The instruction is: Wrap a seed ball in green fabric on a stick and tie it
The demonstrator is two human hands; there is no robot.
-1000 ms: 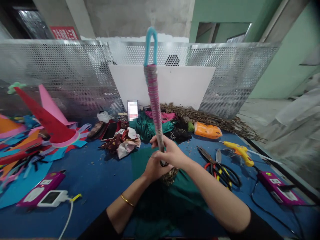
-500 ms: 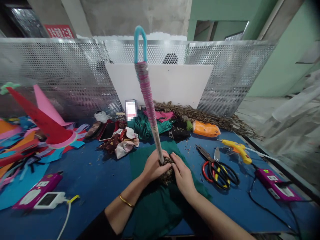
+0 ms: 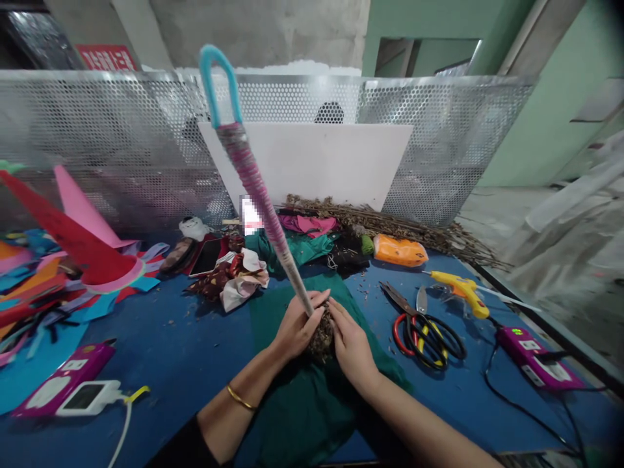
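Observation:
A stick (image 3: 266, 201) wrapped in pink and grey cord, with a light-blue loop at its top, leans to the left, its lower end down in a clump of dried plant bits (image 3: 320, 339). My left hand (image 3: 297, 325) is closed about the stick's foot, thumb on the near side, palm against the clump. From the right, my right hand (image 3: 351, 344) cups the clump, its fingers together and bent over the top. Both hands' fingertips meet behind it. Beneath lies a dark green cloth (image 3: 307, 416) spread on the blue table (image 3: 195, 364). The stick's very end is hidden.
Scissors (image 3: 429, 338) and a yellow glue gun (image 3: 458, 291) lie to the right, near a purple power strip (image 3: 536, 361). Crumpled fabrics (image 3: 244, 279), an orange packet (image 3: 400, 250) and dried stalks (image 3: 409, 227) line the back. Pointed felt hats (image 3: 104, 260) stand at left.
The stick has tipped further to the left, its blue loop swinging that way. My left hand has closed in around its foot; both hands still surround the dried plant clump.

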